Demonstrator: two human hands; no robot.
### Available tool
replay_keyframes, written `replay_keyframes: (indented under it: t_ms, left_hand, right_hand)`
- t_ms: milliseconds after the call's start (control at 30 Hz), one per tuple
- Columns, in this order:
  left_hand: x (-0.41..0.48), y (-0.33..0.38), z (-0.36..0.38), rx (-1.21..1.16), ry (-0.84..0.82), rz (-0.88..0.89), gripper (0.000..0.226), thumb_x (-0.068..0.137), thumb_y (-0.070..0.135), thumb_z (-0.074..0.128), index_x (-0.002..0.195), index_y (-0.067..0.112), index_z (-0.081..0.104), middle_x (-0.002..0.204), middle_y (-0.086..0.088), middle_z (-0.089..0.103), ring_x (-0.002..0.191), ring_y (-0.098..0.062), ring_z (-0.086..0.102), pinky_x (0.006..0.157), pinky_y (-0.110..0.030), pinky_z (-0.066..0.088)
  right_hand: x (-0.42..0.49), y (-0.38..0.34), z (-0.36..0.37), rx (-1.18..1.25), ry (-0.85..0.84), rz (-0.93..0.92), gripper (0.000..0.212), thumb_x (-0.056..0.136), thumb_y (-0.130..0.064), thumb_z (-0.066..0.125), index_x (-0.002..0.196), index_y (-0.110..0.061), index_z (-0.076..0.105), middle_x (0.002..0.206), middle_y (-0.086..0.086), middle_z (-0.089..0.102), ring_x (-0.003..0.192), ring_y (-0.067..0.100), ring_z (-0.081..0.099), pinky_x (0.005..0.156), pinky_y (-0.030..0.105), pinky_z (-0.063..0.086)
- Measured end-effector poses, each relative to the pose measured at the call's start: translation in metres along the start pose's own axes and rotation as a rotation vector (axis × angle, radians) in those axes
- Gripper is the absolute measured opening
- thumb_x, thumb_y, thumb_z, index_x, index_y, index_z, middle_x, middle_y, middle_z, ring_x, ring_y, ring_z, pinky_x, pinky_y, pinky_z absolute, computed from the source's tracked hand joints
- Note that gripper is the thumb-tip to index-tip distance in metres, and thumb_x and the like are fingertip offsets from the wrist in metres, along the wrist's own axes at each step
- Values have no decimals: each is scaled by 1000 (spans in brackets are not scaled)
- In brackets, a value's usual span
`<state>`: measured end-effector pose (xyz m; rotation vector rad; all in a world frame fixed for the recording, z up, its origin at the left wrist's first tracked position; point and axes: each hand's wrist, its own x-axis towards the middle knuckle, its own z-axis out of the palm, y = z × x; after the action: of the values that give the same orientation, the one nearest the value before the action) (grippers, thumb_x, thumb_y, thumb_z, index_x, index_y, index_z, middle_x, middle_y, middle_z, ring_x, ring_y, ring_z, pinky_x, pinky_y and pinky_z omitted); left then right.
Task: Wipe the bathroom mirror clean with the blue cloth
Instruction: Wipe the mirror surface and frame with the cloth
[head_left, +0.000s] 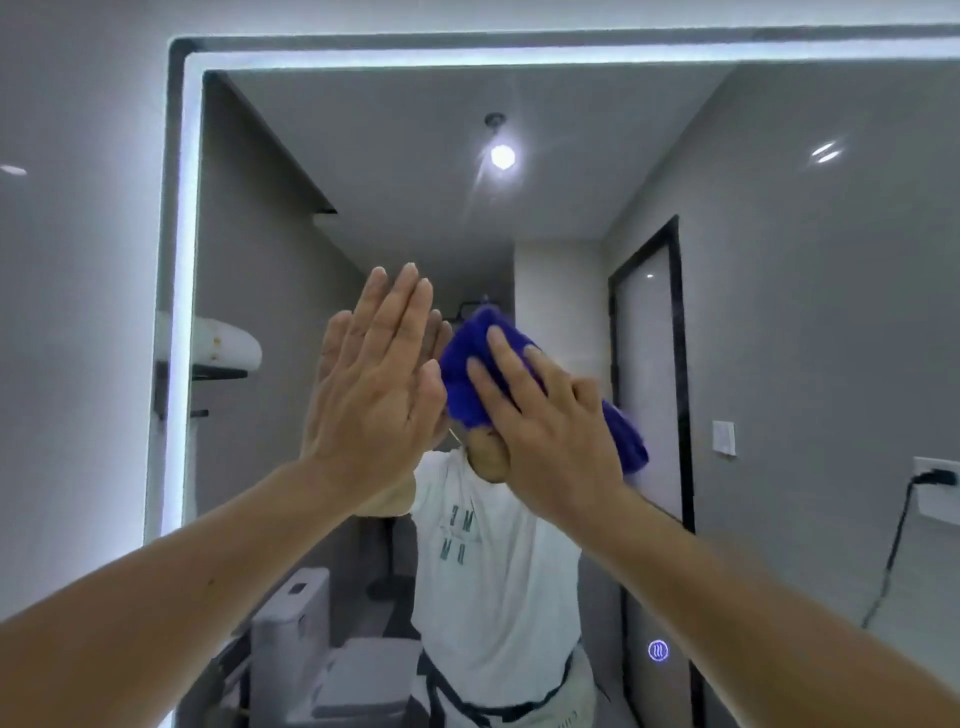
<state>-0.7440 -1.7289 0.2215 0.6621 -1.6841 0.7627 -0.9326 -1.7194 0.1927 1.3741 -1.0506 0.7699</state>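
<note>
On my feed the mirror (753, 312) fills nearly the whole view, with a glowing white strip (187, 260) along its left and top edges. In the glass I see a reflected dark-framed door (649, 364), a toilet (296, 623) low on the left and a ceiling lamp (502, 156) shining above.

Both forearms reach up to the middle of the mirror. The left hand (374, 384) lies flat on the glass, fingers straight and close together, holding nothing, and its reflection meets it fingertip to fingertip. Just to its right, the right hand (550, 431) presses the blue cloth (467, 364) against the mirror. Its fingers (506, 358) are stretched and slightly spread over the bunched cloth rather than curled round it, and I cannot see the thumb. The cloth bulges out above and left of the fingertips and shows again past the outer edge of the hand.

A small blue touch icon (658, 650) glows low on the glass.
</note>
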Motion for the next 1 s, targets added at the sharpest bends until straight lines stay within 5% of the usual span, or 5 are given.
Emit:
replay_keyframes:
  t_ms: [300, 367, 533, 800, 1000]
  left_hand:
    - [-66, 7, 12, -3, -104, -6, 61, 99, 32, 25, 156, 14, 14, 164, -3, 11, 152, -17, 3, 120, -52, 17]
    - [-74, -1, 10, 2, -96, -13, 60, 100, 32, 24, 156, 14, 13, 164, -2, 9, 152, -17, 2, 121, -50, 14]
    - [-84, -3, 9, 11, -73, -64, 61, 99, 31, 23, 156, 12, 12, 164, -1, 5, 152, -17, 0, 123, -42, 5]
    - [-109, 31, 25, -59, -84, -42, 61, 100, 29, 26, 156, 13, 8, 163, 1, 1, 152, -21, 1, 121, -52, 10]
    - [-142, 54, 41, -83, -133, 0, 60, 98, 25, 30, 155, 10, 15, 163, -8, 13, 152, -26, 7, 121, -53, 12]
  right_hand:
    - [-133, 0, -4, -20, -271, -712, 64, 82, -23, 58, 144, -28, 44, 156, 0, 35, 131, 27, 43, 92, 45, 49]
    - [-95, 30, -4, -96, -146, -602, 63, 81, -17, 56, 143, -26, 44, 155, 2, 36, 129, 31, 41, 94, 49, 39]
    - [-35, 16, -2, -14, 30, 214, 47, 97, -30, 52, 143, -20, 48, 154, 6, 39, 126, 32, 46, 90, 48, 38]
    - [-193, -97, 12, 130, -124, -2, 48, 94, -19, 44, 143, -24, 45, 154, 3, 40, 131, 29, 43, 93, 45, 47]
    - [-259, -97, 14, 120, -174, 32, 47, 98, -12, 42, 142, -26, 46, 155, 0, 37, 132, 25, 46, 92, 42, 45]
